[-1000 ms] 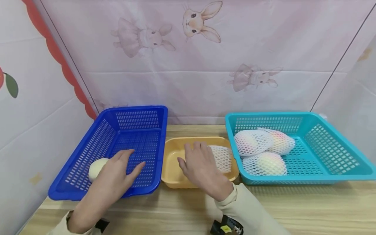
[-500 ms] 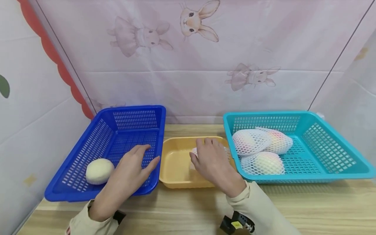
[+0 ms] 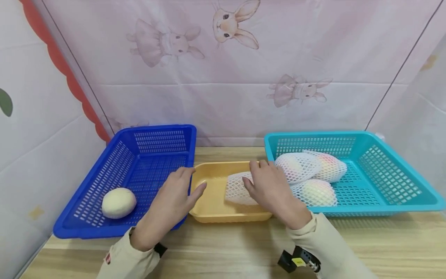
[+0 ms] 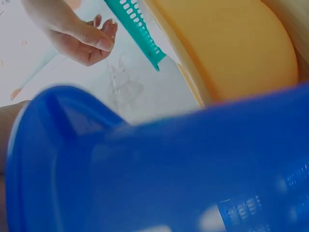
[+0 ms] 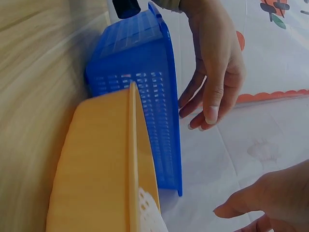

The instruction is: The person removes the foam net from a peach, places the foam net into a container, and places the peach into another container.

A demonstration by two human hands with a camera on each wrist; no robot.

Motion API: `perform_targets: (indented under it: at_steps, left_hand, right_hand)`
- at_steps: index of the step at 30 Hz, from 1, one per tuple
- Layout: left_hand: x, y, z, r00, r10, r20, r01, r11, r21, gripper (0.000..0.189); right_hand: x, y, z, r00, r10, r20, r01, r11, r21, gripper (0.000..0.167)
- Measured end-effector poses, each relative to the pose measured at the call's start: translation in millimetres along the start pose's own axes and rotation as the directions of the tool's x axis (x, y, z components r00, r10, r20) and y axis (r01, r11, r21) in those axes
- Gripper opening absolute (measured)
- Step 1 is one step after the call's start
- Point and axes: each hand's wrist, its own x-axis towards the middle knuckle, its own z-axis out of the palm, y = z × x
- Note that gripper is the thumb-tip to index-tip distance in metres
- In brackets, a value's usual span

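My left hand (image 3: 174, 197) hangs over the right rim of the blue basket (image 3: 156, 164), thumb spread and nothing in its grasp. Above the right end of the yellow tray (image 3: 209, 193) is my right hand (image 3: 273, 186), fingers loosely bent and holding nothing. A white foam net sleeve (image 3: 238, 190) lies in the tray, partly covered by the right hand. One pale cream rounded fruit (image 3: 119, 203) without a net rests in the blue basket. The right wrist view shows the left hand (image 5: 219, 72) with relaxed fingers beyond the blue basket's rim.
The teal basket (image 3: 376, 193) at the right holds three pinkish-yellow rounded fruits (image 3: 317, 193) in white foam nets. The tray stands between the two baskets on a wooden table (image 3: 226, 248). Behind them rises a pink rabbit-print backdrop (image 3: 223, 112).
Both hands have moved to the right. My left hand has left the cream fruit uncovered and reached the basket's right rim; my right hand has uncovered much of the net sleeve.
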Motion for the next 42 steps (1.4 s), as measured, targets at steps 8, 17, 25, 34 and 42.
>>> perform_targets:
  at_steps: [8, 17, 25, 34, 42]
  left_hand:
    - [7.5, 17.0, 9.8, 0.999, 0.036, -0.001, -0.036, 0.999, -0.019, 0.044]
    - [11.8, 28.1, 24.5, 0.999, 0.039, 0.036, -0.036, 0.996, -0.081, 0.041]
    - [20.1, 50.9, 39.8, 0.995, 0.057, 0.08, -0.045, 0.989, -0.138, 0.039]
    - [33.9, 81.3, 60.9, 0.98, 0.095, 0.173, -0.069, 0.986, -0.153, 0.042]
    - [44.2, 99.0, 89.7, 0.97, 0.179, 0.164, -0.173, 0.984, -0.052, 0.044]
  right_hand:
    - [-6.1, 22.1, -6.2, 0.998, -0.009, -0.064, 0.007, 0.999, -0.039, 0.028]
    - [-9.3, 41.0, -10.7, 1.0, 0.009, -0.023, -0.009, 1.0, -0.017, 0.013]
    - [-13.0, 70.7, -20.7, 0.989, 0.077, 0.123, -0.078, 0.997, 0.003, 0.015]
    - [-27.9, 104.1, -15.8, 0.979, 0.014, 0.202, -0.01, 1.0, -0.025, 0.028]
    - [-33.6, 119.0, -12.5, 0.965, 0.028, 0.26, -0.02, 0.999, -0.033, 0.041]
